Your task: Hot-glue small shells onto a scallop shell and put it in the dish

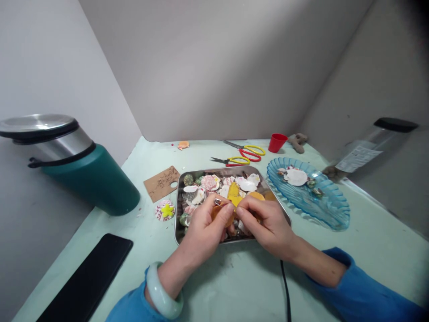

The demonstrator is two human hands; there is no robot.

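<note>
My left hand is closed around an orange seashell, held over the metal tray. A small silver metal piece shows at its index finger; I cannot tell whether it is a ring or a held part. My right hand meets the left, thumb and index finger pinched at the shell's edge. What lies in that pinch is too small to make out. Behind the fingertips is a yellow piece. Seashells of several colours fill the tray, partly hidden by my hands.
Left stand a green bottle, a phone, a brown card and a shell with a yellow star. Behind are scissors and a red cup. Right are a blue dish and a clear bottle.
</note>
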